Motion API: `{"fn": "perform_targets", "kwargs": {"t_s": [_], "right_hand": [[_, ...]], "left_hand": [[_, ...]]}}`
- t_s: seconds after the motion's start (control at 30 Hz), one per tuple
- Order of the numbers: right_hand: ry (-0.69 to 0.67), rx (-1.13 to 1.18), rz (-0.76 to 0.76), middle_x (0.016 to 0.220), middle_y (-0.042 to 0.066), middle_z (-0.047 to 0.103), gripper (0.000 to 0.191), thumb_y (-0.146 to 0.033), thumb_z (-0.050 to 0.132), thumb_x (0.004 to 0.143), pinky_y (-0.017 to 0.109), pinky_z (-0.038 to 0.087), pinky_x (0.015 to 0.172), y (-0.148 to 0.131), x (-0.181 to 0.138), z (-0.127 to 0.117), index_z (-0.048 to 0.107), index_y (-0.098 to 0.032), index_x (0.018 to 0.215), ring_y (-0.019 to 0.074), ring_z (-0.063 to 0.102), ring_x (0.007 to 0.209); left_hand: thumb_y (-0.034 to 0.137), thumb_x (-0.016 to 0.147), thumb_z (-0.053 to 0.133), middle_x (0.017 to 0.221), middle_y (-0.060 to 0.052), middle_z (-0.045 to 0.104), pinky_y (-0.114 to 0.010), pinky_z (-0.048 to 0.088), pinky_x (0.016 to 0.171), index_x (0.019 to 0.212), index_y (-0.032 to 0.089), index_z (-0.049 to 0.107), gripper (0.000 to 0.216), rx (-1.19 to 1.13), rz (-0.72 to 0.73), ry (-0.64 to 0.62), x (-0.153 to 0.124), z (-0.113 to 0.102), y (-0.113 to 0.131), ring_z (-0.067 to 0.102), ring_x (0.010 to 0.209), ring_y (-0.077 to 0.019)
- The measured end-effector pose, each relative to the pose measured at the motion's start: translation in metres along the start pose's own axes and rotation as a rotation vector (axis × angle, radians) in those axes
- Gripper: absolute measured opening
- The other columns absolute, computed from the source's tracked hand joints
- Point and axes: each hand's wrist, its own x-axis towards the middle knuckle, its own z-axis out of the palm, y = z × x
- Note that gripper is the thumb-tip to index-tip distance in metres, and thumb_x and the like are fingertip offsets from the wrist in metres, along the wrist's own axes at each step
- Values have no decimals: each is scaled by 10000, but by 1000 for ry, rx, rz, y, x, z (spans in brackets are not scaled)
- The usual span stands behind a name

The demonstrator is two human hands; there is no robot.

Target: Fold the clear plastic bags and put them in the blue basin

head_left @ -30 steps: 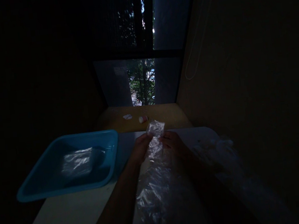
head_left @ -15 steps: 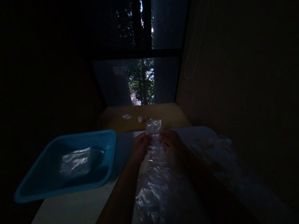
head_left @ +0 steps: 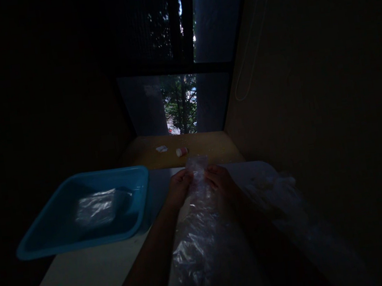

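Observation:
A long, crinkled clear plastic bag (head_left: 198, 230) stretches along the white table toward me, its far end raised between my hands. On its left edge my left hand (head_left: 180, 186) is closed, pinching the film between thumb and fingers. Opposite it, my right hand (head_left: 219, 181) pinches the right edge of the same bag. A short flat flap of plastic stands up beyond the fingertips. Dim light hides whether anything lies inside the bag.
Left of my hands, a blue plastic basin (head_left: 140, 214) holds a shiny clear plastic packet (head_left: 96, 208). More crumpled plastic (head_left: 284, 192) lies at right on the white table (head_left: 85, 272). A small cup (head_left: 181, 152) and white scrap (head_left: 161, 149) rest on the wooden sill (head_left: 212, 145) below the window.
The flap of the bag beyond my fingers has dipped slightly and catches less light. Both hands keep nearly the same place and grip.

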Motion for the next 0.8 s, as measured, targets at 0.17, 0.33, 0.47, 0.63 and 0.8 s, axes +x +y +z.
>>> {"fn": "perform_targets", "kwargs": {"t_s": [0.17,0.33,0.47,0.63,0.8], "right_hand": [[-11,51,-3,399,-70,387,224,-371,515,650,185,200,342,2,1,-1,476,-170,560,39,302,329],[60,26,44,386,-74,390,148,-309,548,581,191,211,353,-4,1,1,530,-171,630,48,308,334],[139,95,131,453,-53,445,168,-313,522,572,188,247,373,-8,-1,2,558,-184,673,63,359,381],[113,159,117,480,-35,460,133,-282,523,566,190,273,399,-6,-4,-1,571,-191,650,79,386,430],[86,184,114,405,-43,402,99,-273,509,552,202,239,387,-2,0,-3,542,-179,547,71,341,381]], "left_hand": [[312,590,627,579,9,577,-207,383,501,779,135,625,260,20,-17,23,0,1,1,498,486,-94],[237,570,615,538,16,570,-198,348,459,770,147,645,220,40,-13,49,1,-2,-2,464,436,-82],[213,564,581,436,35,515,-192,287,414,732,156,654,192,62,-12,45,0,-2,0,409,379,-75],[138,502,498,396,37,497,-189,228,389,597,161,630,165,68,-31,57,-5,3,8,375,353,-70],[133,479,462,335,42,413,-195,180,381,480,165,572,115,58,-33,76,-4,4,10,309,331,-63]]}}
